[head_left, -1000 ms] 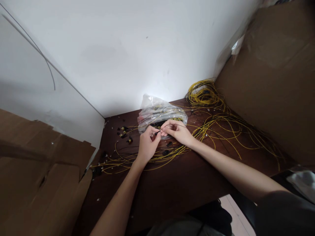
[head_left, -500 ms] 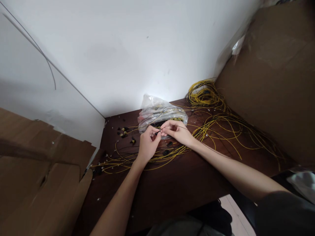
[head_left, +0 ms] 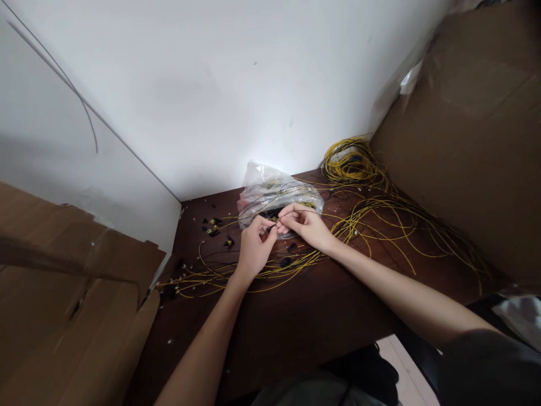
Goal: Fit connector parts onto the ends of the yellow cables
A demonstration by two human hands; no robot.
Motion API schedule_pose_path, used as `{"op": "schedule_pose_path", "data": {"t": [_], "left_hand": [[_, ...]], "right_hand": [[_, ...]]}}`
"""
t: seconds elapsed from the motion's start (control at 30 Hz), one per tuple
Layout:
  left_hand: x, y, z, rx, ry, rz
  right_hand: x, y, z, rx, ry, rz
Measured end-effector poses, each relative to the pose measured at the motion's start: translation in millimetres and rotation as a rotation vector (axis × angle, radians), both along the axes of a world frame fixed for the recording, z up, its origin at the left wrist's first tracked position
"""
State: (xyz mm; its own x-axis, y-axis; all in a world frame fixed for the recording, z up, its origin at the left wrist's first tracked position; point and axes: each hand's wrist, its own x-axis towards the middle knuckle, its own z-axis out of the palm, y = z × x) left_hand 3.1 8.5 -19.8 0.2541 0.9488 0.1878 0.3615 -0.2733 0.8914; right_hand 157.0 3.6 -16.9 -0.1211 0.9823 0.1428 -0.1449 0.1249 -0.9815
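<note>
My left hand and my right hand meet fingertip to fingertip over the dark wooden table. Between them they pinch a small black connector, and a thin dark wire arcs over my right hand from it. A clear plastic bag of small parts lies just behind the hands. Thin yellow cables run under both wrists.
A coil of yellow cable sits at the back right, with loose loops spreading over the table. Small black and yellow parts lie at the back left. Cardboard stands at the right and more cardboard at the left.
Nothing has moved much; both hands stay pinched together at the same spot, with only slight finger shifts.
</note>
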Motion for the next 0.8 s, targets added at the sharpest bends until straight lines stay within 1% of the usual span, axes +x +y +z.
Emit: {"op": "schedule_pose_path", "data": {"t": [0.27, 0.53, 0.7, 0.8], "left_hand": [[-0.1, -1.6, 1.6, 0.016, 0.03, -0.01], [-0.4, -0.4, -1.3, 0.019, 0.018, -0.009], [-0.3, -0.4, -1.4, 0.028, 0.024, -0.013], [0.0, -0.5, -1.1, 0.027, 0.027, -0.012]], "right_hand": [[0.7, -0.3, 2.1, -0.023, -0.078, 0.014], [0.2, 0.3, 0.1, 0.009, 0.018, 0.003], [0.1, 0.2, -0.9, -0.012, -0.005, -0.017], [0.8, -0.1, -0.1, -0.017, -0.05, -0.003]]}}
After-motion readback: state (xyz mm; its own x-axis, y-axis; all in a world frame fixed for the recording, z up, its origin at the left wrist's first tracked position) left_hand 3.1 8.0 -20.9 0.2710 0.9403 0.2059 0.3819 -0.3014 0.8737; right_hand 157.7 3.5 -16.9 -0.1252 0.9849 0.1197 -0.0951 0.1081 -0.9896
